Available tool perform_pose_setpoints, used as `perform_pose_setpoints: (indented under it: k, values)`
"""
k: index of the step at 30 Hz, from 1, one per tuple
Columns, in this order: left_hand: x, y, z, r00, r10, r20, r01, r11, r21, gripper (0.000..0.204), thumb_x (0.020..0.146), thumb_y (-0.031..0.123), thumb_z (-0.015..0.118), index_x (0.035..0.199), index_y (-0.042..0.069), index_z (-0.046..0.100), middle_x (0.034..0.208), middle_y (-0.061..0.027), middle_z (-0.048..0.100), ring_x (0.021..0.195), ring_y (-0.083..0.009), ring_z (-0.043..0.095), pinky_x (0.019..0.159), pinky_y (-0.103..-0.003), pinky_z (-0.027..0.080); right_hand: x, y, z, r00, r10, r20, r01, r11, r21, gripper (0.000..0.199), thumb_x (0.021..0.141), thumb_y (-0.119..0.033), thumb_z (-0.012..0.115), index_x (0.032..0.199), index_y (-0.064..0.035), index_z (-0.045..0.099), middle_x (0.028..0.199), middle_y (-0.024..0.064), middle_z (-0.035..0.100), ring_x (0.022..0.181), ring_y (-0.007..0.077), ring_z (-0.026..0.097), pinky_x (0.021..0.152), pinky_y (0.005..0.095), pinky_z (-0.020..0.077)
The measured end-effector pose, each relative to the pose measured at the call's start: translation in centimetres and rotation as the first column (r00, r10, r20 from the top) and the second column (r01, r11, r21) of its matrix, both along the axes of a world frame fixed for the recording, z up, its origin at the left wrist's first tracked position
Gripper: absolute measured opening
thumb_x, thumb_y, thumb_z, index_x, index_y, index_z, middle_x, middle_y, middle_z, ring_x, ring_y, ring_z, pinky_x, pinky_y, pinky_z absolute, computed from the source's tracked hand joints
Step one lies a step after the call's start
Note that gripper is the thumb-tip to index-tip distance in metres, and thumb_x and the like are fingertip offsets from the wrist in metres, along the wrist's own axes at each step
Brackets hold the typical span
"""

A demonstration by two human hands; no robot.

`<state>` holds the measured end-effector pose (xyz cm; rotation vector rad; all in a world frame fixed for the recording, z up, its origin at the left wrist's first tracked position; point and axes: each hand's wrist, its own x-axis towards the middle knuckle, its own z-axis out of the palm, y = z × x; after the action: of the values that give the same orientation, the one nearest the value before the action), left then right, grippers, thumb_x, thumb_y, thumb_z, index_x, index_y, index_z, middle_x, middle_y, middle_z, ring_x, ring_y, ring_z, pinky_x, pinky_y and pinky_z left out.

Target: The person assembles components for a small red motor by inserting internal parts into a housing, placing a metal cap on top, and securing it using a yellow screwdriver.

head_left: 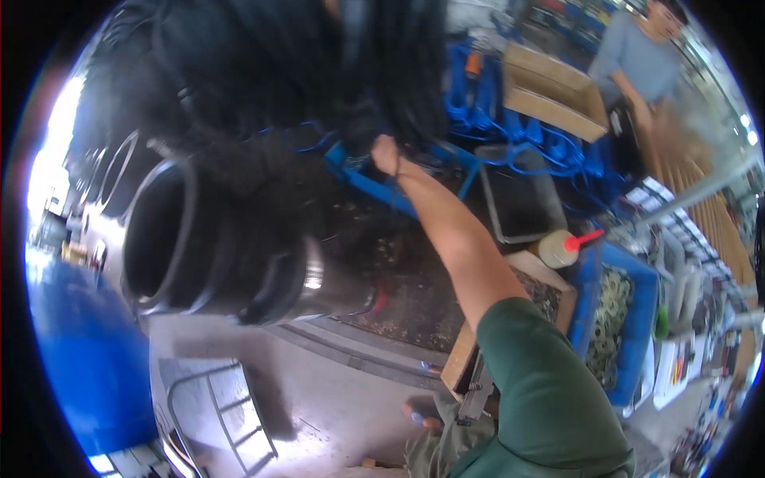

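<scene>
From the head view, the right hand (386, 154) is closed in a fist grip on a bundle of black hoses (398, 72) hanging above the dirty bench (398, 295). The left hand is out of view, so its grip cannot be told. The hoses look heavy, floppy and probably greasy, best gripped around the gathered bundle; a large black pipe coupling (215, 239) looms close at left.

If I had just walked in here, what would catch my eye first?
Most likely the big dark pipe fitting looming at the left, its round open mouth close to the camera. Next, the person's right hand at centre top, arm stretched out in a green sleeve, fingers closed on a bundle of black hoses hanging from above. At the right, a squeeze bottle with a red nozzle sits beside a blue bin.
</scene>
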<state>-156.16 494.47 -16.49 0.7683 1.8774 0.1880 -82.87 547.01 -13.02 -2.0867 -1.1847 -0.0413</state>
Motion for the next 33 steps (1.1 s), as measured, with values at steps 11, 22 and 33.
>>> perform_pose_setpoints:
  k: [11, 22, 33]
  values:
    - [-4.2, 9.9, 3.8, 0.921, -0.324, 0.214, 0.294, 0.942, 0.161, 0.026, 0.101, 0.020, 0.064, 0.121, 0.005, 0.064, 0.093, -0.0109, 0.070, 0.078, -0.0196, 0.068, 0.065, -0.032, 0.055, -2.7, -11.7, 11.2, 0.952, -0.295, -0.084, 0.294, 0.955, -0.032, 0.016, 0.082, -0.013, 0.061, 0.083, -0.0078, 0.077, 0.093, 0.0206, 0.074, 0.088, 0.0409, 0.073, 0.077, 0.0497, 0.0592]
    - [30.0, 3.1, 25.8, 0.118, -0.930, 0.348, 0.550, 0.353, 0.757, 0.028, 0.095, 0.010, 0.069, 0.121, 0.000, 0.068, 0.095, -0.0058, 0.071, 0.081, -0.0135, 0.063, 0.074, -0.028, 0.052, -28.1, -69.3, 26.7, 0.648, -0.043, -0.760, 0.365, 0.894, 0.260, 0.029, 0.091, -0.030, 0.077, 0.097, -0.0011, 0.076, 0.075, 0.0109, 0.070, 0.070, 0.0164, 0.062, 0.069, 0.0369, 0.0524]
    - [39.8, -51.5, 29.1, -0.871, -0.487, 0.069, 0.250, -0.318, 0.915, 0.024, 0.076, -0.004, 0.083, 0.097, -0.004, 0.073, 0.089, -0.0101, 0.074, 0.077, -0.0173, 0.071, 0.074, -0.029, 0.057, -43.7, -118.6, 22.3, -0.009, 0.415, -0.910, 0.999, 0.033, 0.005, 0.021, 0.095, -0.017, 0.075, 0.108, -0.0009, 0.078, 0.076, -0.0050, 0.057, 0.064, 0.0048, 0.040, 0.053, 0.0229, 0.0297]
